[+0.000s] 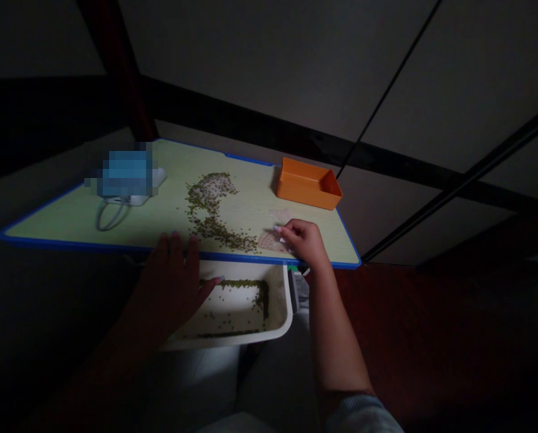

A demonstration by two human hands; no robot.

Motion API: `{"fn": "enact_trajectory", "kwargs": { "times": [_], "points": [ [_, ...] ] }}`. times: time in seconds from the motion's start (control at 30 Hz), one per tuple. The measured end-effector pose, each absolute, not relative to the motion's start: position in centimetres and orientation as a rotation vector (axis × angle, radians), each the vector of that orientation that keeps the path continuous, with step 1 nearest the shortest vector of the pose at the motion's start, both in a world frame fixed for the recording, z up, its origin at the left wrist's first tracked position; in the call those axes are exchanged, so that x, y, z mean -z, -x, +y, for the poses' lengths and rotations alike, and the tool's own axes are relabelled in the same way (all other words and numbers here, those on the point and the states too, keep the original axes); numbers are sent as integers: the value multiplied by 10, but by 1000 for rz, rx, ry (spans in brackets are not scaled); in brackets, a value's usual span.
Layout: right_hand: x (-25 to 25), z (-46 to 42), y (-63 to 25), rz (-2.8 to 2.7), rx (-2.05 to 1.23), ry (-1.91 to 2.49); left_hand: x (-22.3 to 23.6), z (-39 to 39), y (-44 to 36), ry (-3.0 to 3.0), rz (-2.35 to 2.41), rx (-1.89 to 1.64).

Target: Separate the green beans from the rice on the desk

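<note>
On the pale yellow-green tabletop lies a curved spread of small green beans (205,227), mixed with whitish grains at its far end. My right hand (305,240) is over the table just right of the spread, its thumb and fingers pinched together; what they hold, if anything, is too small to name. Fingers apart, my left hand (174,276) lies in shadow at the front edge, with its thumb over a white tub (283,300). Below the table edge, the tub holds more green beans along its inner sides and scattered over its bottom.
At the back right of the table (246,180) stands an orange open box (307,186). A white device with a looped cable (110,216) sits at the left, partly covered by a blurred blue patch. Blue trim edges the tabletop, and a panelled wall (269,72) rises behind it.
</note>
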State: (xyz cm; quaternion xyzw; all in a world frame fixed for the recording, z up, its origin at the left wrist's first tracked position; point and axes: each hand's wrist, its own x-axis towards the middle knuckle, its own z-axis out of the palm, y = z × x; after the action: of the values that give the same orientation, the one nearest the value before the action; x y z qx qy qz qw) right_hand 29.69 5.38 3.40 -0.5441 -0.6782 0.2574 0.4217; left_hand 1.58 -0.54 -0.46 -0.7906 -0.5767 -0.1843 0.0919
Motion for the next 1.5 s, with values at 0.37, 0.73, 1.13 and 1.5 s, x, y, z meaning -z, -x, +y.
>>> {"fn": "enact_trajectory", "kwargs": {
  "times": [0.37, 0.73, 1.13, 1.5],
  "points": [
    [-36, 52, -298, -1643, -864, 1320, 6, -5, -14, 2359, -1702, 577],
    [-35, 53, -299, -1683, -876, 1306, 2, -6, -16, 2367, -1726, 586],
    [-38, 51, -296, -1707, -777, 1308, 3, -6, -17, 2360, -1738, 615],
    [-35, 52, -297, -1802, -666, 1359, 1, -7, -16, 2381, -1729, 648]
  ]
}}
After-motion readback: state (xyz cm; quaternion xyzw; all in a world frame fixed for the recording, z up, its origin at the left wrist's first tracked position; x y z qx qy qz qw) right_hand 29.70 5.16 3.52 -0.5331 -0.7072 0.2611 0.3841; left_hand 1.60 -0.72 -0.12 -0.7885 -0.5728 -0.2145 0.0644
